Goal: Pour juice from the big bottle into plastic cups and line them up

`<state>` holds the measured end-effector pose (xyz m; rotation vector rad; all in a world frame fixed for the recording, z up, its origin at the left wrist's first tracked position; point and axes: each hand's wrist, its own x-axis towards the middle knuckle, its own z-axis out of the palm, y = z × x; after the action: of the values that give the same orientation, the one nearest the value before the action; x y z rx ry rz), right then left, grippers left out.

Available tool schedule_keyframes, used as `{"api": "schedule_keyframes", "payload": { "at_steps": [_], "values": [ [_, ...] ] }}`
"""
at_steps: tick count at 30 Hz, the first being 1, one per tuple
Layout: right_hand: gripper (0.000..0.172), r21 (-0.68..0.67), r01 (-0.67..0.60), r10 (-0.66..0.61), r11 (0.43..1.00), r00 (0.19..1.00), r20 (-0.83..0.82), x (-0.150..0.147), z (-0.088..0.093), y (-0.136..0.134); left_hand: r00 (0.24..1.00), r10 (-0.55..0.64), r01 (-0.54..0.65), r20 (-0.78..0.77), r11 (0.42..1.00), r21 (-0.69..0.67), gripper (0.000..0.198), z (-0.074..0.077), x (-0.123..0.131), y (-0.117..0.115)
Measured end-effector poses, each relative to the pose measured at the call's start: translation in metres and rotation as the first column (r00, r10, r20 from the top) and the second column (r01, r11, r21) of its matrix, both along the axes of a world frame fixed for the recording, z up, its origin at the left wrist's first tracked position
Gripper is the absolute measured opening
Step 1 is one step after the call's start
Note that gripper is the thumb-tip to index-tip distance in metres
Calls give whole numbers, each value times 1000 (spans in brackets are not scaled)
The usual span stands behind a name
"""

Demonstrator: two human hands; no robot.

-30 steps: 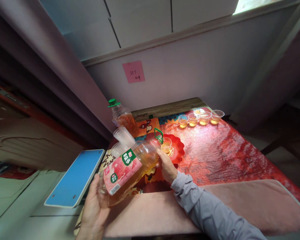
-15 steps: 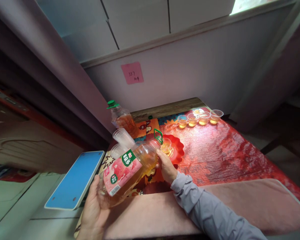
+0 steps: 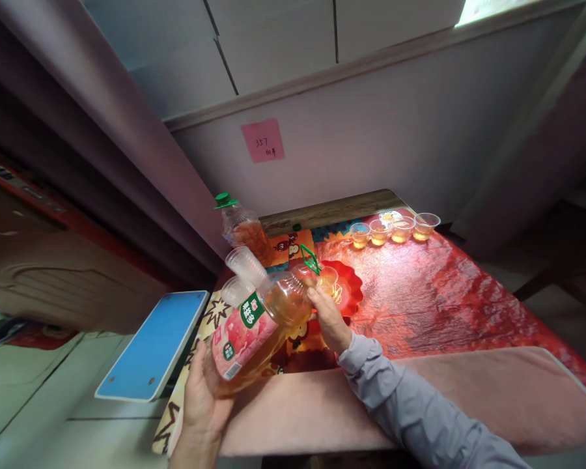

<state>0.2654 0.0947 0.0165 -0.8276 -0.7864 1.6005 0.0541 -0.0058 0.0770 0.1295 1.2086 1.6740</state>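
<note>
A large clear bottle of amber drink (image 3: 286,306) with a pink label lies tilted in my two hands, its neck pointing away to the right. My left hand (image 3: 202,394) is wrapped around the bottle's base. Up by the neck, my right hand (image 3: 331,319) grips the bottle; a green carry ring (image 3: 310,259) sticks up there. Close to the bottle's mouth, a clear plastic cup (image 3: 329,279) with some amber liquid stands in a red scalloped dish (image 3: 354,293). The mouth itself is mostly hidden. Behind the bottle lean stacked clear cups (image 3: 247,266).
A second bottle (image 3: 247,231) with a green cap stands at the back left. Several filled cups (image 3: 401,229) form a row at the back right. A green cap (image 3: 297,227) lies near the rear edge. Pink cloth (image 3: 444,384) covers the front; a blue board (image 3: 151,345) is at left.
The bottle's base and my left hand have shifted a little to the right, and the green ring leans over more. The whole view has moved slightly.
</note>
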Motion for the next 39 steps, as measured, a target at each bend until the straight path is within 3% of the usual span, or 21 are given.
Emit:
{"api": "schedule_keyframes", "payload": {
  "at_steps": [4,8,11,14,17,20,22,23,25,26,28,32,34,37,39],
  "values": [
    [60,166,52,-60,985,997,40,2,15,-6,996,-47,44,72,998,40,51,-13,-4,-1],
    [47,346,-21,-51,938,979,197,3,31,-17,993,4,-4,115,1000,4,51,-28,-10,0],
    [37,464,-88,-94,882,930,355,1,40,-25,999,31,-26,45,994,-105,51,-41,-14,1],
    [35,550,-105,-156,829,900,408,-4,46,-31,1000,5,-9,-24,983,-181,47,-52,-20,1],
    [34,589,-99,-222,802,866,448,-11,50,-38,961,13,-68,-276,980,-189,41,-55,-28,-1],
    [32,607,-110,-261,787,832,489,-17,56,-45,772,81,-114,-631,993,-11,59,-45,-41,-3],
    [32,611,-133,-260,780,820,510,-21,63,-51,515,56,97,-855,988,123,87,-32,-47,-4],
    [34,611,-150,-253,777,816,521,-24,67,-54,391,35,217,-920,968,129,102,-25,-49,-4],
    [43,609,-185,-239,771,803,546,-30,74,-58,163,19,344,-986,936,75,127,-13,-47,-4],
    [47,607,-201,-234,769,795,560,-32,77,-60,105,23,377,-994,924,61,132,-9,-45,-3],
    [52,604,-238,-219,760,782,584,-35,79,-62,61,59,391,-996,917,78,127,-4,-38,-2],
    [65,643,-261,-253,720,764,594,-21,60,-60,52,129,406,-990,903,139,119,-4,-30,-2],
    [58,662,-210,-355,720,708,611,2,41,-52,57,147,406,-988,900,157,121,-7,-30,-2],
    [50,589,-51,-491,807,495,717,52,9,-29,77,166,381,-983,906,183,122,-13,-33,-2],
    [52,456,86,-460,886,289,839,87,-10,-9,88,179,363,-980,910,199,122,-17,-35,-2]
  ]
}}
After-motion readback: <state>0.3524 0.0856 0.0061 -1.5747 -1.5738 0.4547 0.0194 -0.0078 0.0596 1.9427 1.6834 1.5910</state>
